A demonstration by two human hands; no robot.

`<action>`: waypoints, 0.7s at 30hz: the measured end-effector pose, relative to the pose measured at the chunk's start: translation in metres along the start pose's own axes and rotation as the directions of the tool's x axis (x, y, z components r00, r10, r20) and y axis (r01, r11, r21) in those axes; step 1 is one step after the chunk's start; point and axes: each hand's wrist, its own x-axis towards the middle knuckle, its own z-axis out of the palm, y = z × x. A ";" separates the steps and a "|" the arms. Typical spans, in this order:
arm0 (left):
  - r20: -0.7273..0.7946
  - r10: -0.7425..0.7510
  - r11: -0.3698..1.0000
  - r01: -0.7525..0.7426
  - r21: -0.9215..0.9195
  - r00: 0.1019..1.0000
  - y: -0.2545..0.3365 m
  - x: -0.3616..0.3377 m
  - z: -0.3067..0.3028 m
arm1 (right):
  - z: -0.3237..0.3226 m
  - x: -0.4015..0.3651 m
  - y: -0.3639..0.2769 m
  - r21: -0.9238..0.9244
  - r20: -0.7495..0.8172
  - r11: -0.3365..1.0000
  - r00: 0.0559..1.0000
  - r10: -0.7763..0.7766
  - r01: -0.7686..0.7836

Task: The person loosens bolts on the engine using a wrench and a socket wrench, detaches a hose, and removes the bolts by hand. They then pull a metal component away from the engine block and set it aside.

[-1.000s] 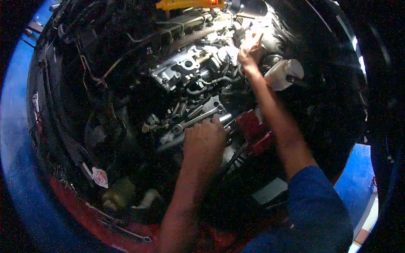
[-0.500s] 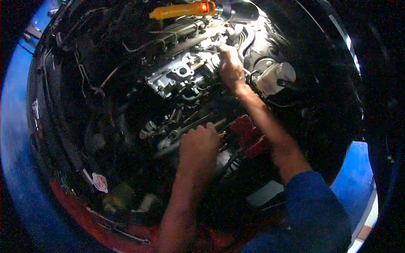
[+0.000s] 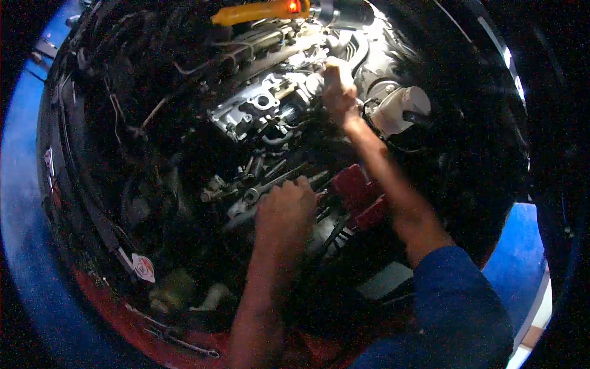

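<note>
My right hand [image 3: 338, 92] is deep in the engine bay, in the brightly lit patch beside the bare metal engine part [image 3: 243, 114]. Its fingers are curled closed, and whatever is between them is hidden. Lower down, my left hand [image 3: 286, 206] is closed with its knuckles up. It lies over several long metal tools [image 3: 255, 194], wrenches by their look; whether it grips one of them cannot be seen. A red block [image 3: 353, 187] sits just right of the left hand, under my right forearm.
A yellow work light [image 3: 261, 13] lies across the top, lighting the engine. Right of my right hand stands a white reservoir [image 3: 402, 111]. A wrench [image 3: 184, 345] rests on the red front edge. A round white-and-red cap [image 3: 143, 268] sits at lower left. Much of the bay is dark.
The view has shifted slightly. My right hand has turned a little at the same spot by the engine. My left hand stays over the tools.
</note>
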 end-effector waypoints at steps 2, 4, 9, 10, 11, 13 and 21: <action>-0.003 0.018 0.999 -0.018 -0.038 1.000 -0.002 0.001 0.006 | -0.004 0.004 0.002 0.020 0.136 0.950 0.943 0.305 -0.310; 0.010 0.024 0.999 -0.023 -0.037 1.000 -0.003 0.000 0.007 | -0.014 0.009 0.010 0.520 0.161 0.741 0.901 0.403 -0.425; 0.013 0.010 1.000 -0.011 0.015 1.000 0.004 0.001 0.002 | -0.022 0.011 -0.026 0.354 -0.275 0.932 0.961 0.024 0.078; 0.014 0.017 1.000 -0.017 0.006 1.000 0.005 0.001 0.001 | -0.025 0.009 -0.026 0.249 -0.295 0.953 0.951 -0.094 0.171; 0.015 0.018 1.000 -0.018 -0.008 1.000 0.005 0.000 -0.002 | -0.015 0.010 -0.014 0.211 -0.286 0.975 0.958 -0.010 0.073; 0.015 0.021 1.000 -0.020 -0.018 1.000 0.002 0.000 0.001 | -0.047 0.030 -0.033 0.436 0.073 0.711 0.809 0.583 -0.551; 0.019 -0.001 0.999 0.000 0.038 1.000 0.004 0.004 0.008 | -0.010 0.009 -0.023 0.327 -0.324 0.932 0.945 -0.046 0.158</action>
